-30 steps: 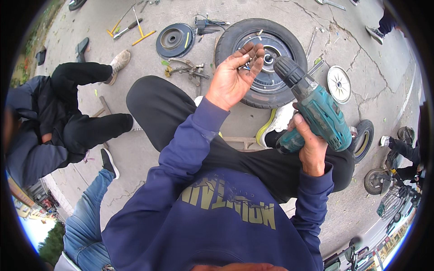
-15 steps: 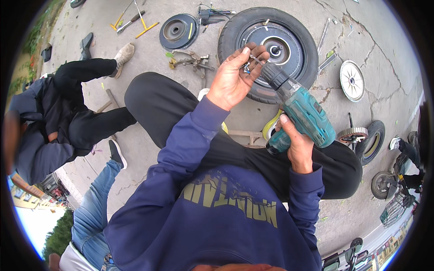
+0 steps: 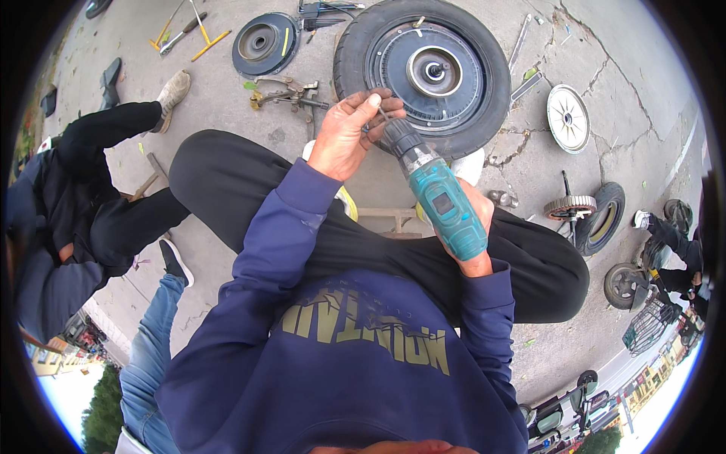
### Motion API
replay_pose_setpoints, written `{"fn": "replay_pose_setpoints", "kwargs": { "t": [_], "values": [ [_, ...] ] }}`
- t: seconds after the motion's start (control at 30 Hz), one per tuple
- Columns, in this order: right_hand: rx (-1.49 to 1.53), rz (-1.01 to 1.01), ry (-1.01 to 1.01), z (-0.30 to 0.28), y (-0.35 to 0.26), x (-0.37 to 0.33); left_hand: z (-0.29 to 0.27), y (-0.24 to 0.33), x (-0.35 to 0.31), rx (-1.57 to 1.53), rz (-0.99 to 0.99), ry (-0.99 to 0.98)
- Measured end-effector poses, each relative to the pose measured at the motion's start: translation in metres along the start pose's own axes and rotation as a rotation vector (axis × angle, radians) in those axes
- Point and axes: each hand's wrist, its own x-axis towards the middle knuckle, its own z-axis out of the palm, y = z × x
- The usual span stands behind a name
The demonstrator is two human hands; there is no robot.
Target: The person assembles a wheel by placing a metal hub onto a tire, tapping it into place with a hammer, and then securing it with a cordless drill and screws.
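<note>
A teal cordless drill (image 3: 446, 203) with a black chuck (image 3: 403, 138) points up and left in front of me. My right hand (image 3: 475, 216) is wrapped round its grip, mostly hidden beneath the body. At the chuck's tip, the thumb and fingers of my left hand (image 3: 349, 130) pinch a thin metal bit (image 3: 383, 113). Just beyond both hands lies a wheel with a black tyre (image 3: 346, 57) and a dark hub motor (image 3: 401, 83). The drill's tip overlaps the tyre's near edge in view; I cannot tell any contact.
On the cracked concrete lie a round motor cover (image 3: 265, 45), a metal puller (image 3: 283, 94), a silver disc cover (image 3: 567, 119), a stator on a shaft (image 3: 569, 206) and a small tyre (image 3: 605, 219). T-handled tools (image 3: 193, 34) lie far left. People sit close on my left.
The drill has turned more upright and shifted left, so its grip is now hidden underneath. My left hand has moved left with the chuck and stays at the bit.
</note>
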Motion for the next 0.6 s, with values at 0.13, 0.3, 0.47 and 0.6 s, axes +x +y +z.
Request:
{"fn": "replay_pose_setpoints", "kwargs": {
  "t": [0.13,0.3,0.47,0.6],
  "values": [
    [0.797,0.675,-0.017,0.013,-0.009,-0.007,-0.004,-0.004,0.000,-0.059,0.043,-0.029],
    [0.759,0.653,0.020,0.018,-0.005,-0.006,0.000,-0.015,0.009,-0.079,0.034,0.007],
    [0.732,0.674,0.056,0.036,0.005,-0.003,-0.005,-0.038,0.027,-0.075,0.012,0.217],
    [0.669,0.611,0.156,0.046,0.007,-0.004,-0.020,-0.067,0.042,-0.050,-0.010,0.304]
  ]
}}
